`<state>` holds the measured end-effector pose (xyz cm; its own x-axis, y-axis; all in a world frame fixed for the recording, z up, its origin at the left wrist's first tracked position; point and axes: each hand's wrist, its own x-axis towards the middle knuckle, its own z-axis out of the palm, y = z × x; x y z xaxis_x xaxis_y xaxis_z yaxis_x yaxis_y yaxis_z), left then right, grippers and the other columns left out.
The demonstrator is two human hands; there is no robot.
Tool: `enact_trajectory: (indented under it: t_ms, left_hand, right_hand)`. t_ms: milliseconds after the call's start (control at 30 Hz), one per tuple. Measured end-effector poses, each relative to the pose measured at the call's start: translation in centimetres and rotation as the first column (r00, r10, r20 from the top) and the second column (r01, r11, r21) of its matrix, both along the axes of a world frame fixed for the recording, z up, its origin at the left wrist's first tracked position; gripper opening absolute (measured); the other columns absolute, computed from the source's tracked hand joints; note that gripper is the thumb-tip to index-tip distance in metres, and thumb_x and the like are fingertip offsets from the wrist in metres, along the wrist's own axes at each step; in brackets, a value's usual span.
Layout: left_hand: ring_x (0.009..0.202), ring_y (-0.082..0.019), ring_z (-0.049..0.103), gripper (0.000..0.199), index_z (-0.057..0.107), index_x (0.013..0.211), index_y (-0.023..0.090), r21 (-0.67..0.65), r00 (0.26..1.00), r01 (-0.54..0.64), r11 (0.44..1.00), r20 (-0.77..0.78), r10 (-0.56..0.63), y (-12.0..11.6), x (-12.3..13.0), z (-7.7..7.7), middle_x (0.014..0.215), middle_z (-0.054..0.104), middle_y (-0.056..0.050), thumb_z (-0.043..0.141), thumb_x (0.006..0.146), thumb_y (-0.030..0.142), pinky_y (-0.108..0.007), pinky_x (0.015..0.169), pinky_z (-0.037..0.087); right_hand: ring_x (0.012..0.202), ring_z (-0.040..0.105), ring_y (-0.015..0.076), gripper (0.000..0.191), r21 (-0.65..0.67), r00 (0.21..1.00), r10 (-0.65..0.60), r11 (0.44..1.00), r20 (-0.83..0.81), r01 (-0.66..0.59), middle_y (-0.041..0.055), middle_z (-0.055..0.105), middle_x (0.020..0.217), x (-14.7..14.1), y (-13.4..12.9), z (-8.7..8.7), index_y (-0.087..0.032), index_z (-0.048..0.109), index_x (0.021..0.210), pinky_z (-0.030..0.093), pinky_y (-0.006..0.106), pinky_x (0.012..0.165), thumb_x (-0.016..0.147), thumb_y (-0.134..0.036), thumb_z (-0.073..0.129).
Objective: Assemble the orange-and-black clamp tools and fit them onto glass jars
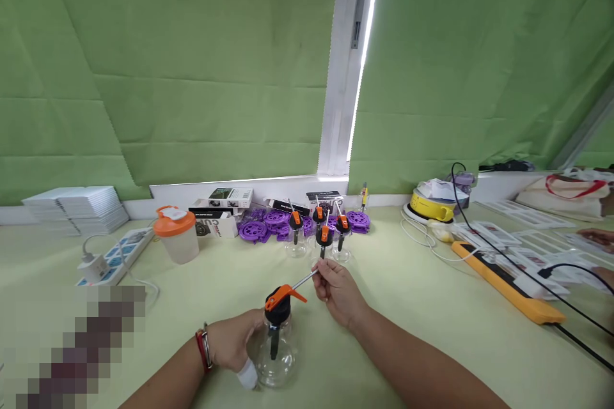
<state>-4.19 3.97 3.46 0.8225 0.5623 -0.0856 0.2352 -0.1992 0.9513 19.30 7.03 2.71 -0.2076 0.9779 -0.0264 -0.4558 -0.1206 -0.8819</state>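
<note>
In front of me a clear glass dispenser bottle (277,361) stands on the table, with a black lid and an orange lever (281,297). My left hand (235,340) is closed around its left side; one finger has a white covering. A thin metal rod (305,278) slants up to the right from the lid. My right hand (339,291) pinches the rod's far end between thumb and fingers. Just beyond that hand stand several similar bottles (296,246) with black lids and orange levers.
Behind the bottles lie purple plastic reels (253,231) and small boxes (218,225). An orange-lidded tub (176,239) and a power strip (119,255) are at left. At right are a yellow appliance (432,206), an orange power strip (508,284), cables and another person's hand (597,236).
</note>
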Motion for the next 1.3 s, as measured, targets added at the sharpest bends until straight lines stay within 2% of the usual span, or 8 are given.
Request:
enact_trajectory:
  t_ms: [100,200,333,533,733,967,1167,1300]
  left_hand:
    - [0.110,-0.031,0.049,0.089,0.055,0.121,0.023,-0.097,0.983,0.004,0.995,0.181,0.014,-0.3,0.4,-0.4,0.117,0.055,-0.007,0.088,0.040,0.038,-0.043,0.097,0.036]
    - [0.109,-0.028,0.052,0.098,0.036,0.136,0.027,-0.319,0.892,-0.118,0.941,0.382,0.241,-0.4,0.9,-1.1,0.122,0.052,-0.010,0.082,0.052,0.043,-0.042,0.094,0.038]
    - [0.082,-0.020,0.062,0.081,0.027,0.138,0.032,-0.513,0.806,-0.278,0.812,0.335,0.488,-0.3,1.6,-1.8,0.112,0.056,-0.008,0.071,0.071,0.036,-0.038,0.077,0.046]
    - [0.059,-0.014,0.055,0.034,0.058,0.097,0.018,-0.481,0.752,-0.521,0.705,0.132,0.646,0.0,3.0,-2.3,0.069,0.056,0.001,0.062,0.076,0.044,-0.027,0.057,0.044]
    - [0.057,-0.014,0.052,0.038,0.059,0.093,0.018,-0.423,0.695,-0.614,0.666,0.110,0.710,0.2,3.0,-2.3,0.065,0.055,0.002,0.059,0.076,0.051,-0.025,0.054,0.041]
    - [0.056,-0.013,0.051,0.042,0.059,0.095,0.017,-0.377,0.710,-0.631,0.678,0.073,0.701,0.4,2.8,-2.3,0.062,0.055,0.002,0.055,0.078,0.056,-0.024,0.052,0.038]
    - [0.054,-0.014,0.052,0.044,0.061,0.094,0.018,-0.339,0.732,-0.626,0.702,0.055,0.680,0.7,3.1,-2.4,0.062,0.058,0.001,0.053,0.079,0.058,-0.024,0.051,0.040]
    - [0.054,-0.013,0.054,0.041,0.062,0.094,0.018,-0.379,0.700,-0.646,0.662,0.050,0.712,0.7,3.5,-2.1,0.065,0.059,0.002,0.057,0.078,0.055,-0.024,0.051,0.041]
  right_hand:
    - [0.035,0.029,0.0038,0.043,-0.078,0.997,-0.049,0.995,0.062,0.054,-0.0062,0.048,0.047,0.4,-0.5,0.8,-0.018,0.048,0.067,0.017,0.021,0.039,0.065,-0.054,0.073]
    - [0.035,0.026,0.0037,0.046,-0.121,0.984,-0.106,0.985,0.143,0.124,-0.0067,0.046,0.044,0.1,-1.1,0.0,-0.019,0.046,0.063,0.014,0.022,0.038,0.064,-0.057,0.071]
    - [0.035,0.026,0.0048,0.047,-0.147,0.950,-0.144,0.971,0.276,0.190,-0.0060,0.045,0.043,-1.1,-1.6,-2.2,-0.021,0.040,0.059,0.012,0.022,0.038,0.068,-0.059,0.065]
    - [0.040,0.032,0.0058,0.038,0.002,0.943,-0.112,0.993,0.312,0.118,-0.0051,0.050,0.048,-1.0,-0.2,-4.1,-0.019,0.049,0.065,0.020,0.021,0.041,0.069,-0.052,0.068]
    - [0.051,0.053,0.0095,0.043,0.020,0.934,0.191,0.978,0.301,-0.206,0.0001,0.065,0.069,1.2,2.4,-3.7,-0.018,0.056,0.089,0.040,0.022,0.047,0.064,-0.048,0.074]
    - [0.033,0.036,0.0045,0.042,-0.070,0.871,0.201,0.979,0.449,-0.190,-0.0031,0.056,0.050,0.7,2.8,-3.6,-0.018,0.049,0.066,0.020,0.018,0.032,0.075,-0.057,0.059]
    - [0.039,0.043,0.0060,0.036,-0.022,0.903,0.192,0.980,0.384,-0.199,-0.0056,0.058,0.059,0.9,2.8,-3.7,-0.019,0.053,0.084,0.027,0.017,0.036,0.065,-0.042,0.073]
    - [0.037,0.042,0.0074,0.036,-0.039,0.893,0.119,0.993,0.435,-0.114,-0.0037,0.054,0.053,0.4,3.3,-4.9,-0.019,0.048,0.069,0.026,0.019,0.036,0.077,-0.053,0.058]
